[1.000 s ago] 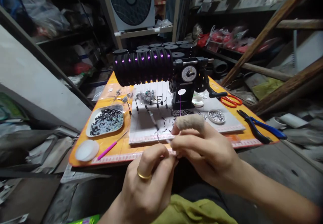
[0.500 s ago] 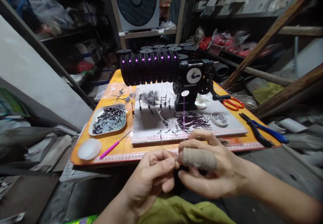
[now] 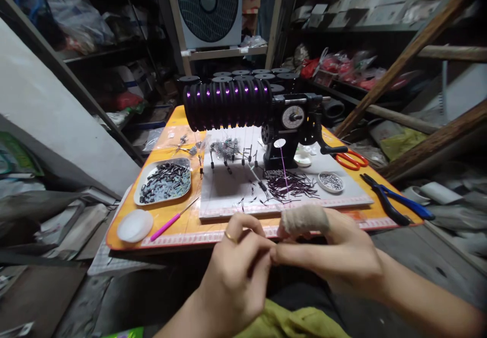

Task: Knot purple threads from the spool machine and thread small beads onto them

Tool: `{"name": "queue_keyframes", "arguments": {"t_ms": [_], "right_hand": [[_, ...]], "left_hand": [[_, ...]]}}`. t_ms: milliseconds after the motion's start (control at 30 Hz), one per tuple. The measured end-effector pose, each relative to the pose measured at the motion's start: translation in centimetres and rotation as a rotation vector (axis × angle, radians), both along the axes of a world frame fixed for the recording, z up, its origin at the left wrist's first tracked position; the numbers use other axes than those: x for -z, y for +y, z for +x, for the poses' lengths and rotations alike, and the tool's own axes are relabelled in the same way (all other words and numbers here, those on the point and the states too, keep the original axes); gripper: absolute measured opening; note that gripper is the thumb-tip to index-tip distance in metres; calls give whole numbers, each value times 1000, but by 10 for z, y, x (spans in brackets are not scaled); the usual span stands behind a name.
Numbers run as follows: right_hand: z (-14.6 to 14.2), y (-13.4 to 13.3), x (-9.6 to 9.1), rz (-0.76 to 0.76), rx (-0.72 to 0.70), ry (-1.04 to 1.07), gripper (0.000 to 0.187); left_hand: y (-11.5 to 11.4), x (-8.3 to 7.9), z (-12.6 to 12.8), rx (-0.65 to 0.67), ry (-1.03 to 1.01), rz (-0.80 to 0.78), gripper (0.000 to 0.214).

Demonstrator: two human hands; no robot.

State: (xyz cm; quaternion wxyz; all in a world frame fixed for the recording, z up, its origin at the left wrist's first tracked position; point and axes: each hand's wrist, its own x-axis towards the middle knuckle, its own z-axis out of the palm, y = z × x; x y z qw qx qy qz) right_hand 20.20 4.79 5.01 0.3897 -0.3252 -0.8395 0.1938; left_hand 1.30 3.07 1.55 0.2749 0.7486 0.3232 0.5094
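Observation:
My left hand [image 3: 236, 272], with a gold ring, and my right hand [image 3: 335, 259], one finger wrapped in beige bandage, meet in a pinch just below the front edge of the orange board [image 3: 178, 224]. A thin purple line [image 3: 283, 168] runs from the black winding machine [image 3: 281, 125] down to my right hand's fingers. What the left fingertips pinch is too small to make out. A pile of short dark pieces [image 3: 291, 183] lies on the white mat [image 3: 224, 191] just beyond my hands.
A row of black spools [image 3: 228, 102] with purple line sits on the machine. A white tray [image 3: 142, 199] of dark parts, a round white lid [image 3: 135, 225], a pink-handled needle tool [image 3: 171, 220], a small dish [image 3: 331, 180], orange scissors [image 3: 352, 159] and blue pliers [image 3: 399, 201] lie around. Cluttered shelves surround.
Both hands stayed pinched together while shifting lower and slightly right along the board's front edge. The purple line now slants to the right hand. The camera view drifted a little.

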Motion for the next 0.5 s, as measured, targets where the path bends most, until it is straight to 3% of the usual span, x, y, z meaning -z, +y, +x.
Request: {"name": "queue_keyframes", "arguments": {"t_ms": [33, 100, 200, 300, 367, 500], "right_hand": [[-2, 2, -1, 17, 37, 37, 5], [-8, 7, -1, 120, 93, 84, 16], [-17, 19, -1, 227, 109, 75, 20], [-22, 27, 2, 242, 95, 54, 16], [-20, 26, 4, 263, 106, 54, 15], [-3, 16, 10, 349, 24, 76, 41]], "left_hand": [[-1, 3, 1, -75, 89, 197, 16], [-1, 9, 4, -151, 197, 393, 19], [0, 12, 6, -198, 303, 498, 16], [-1, 10, 7, -112, 309, 535, 18], [-2, 5, 6, -23, 186, 274, 18], [-1, -1, 3, 229, -300, -720, 22]]}}
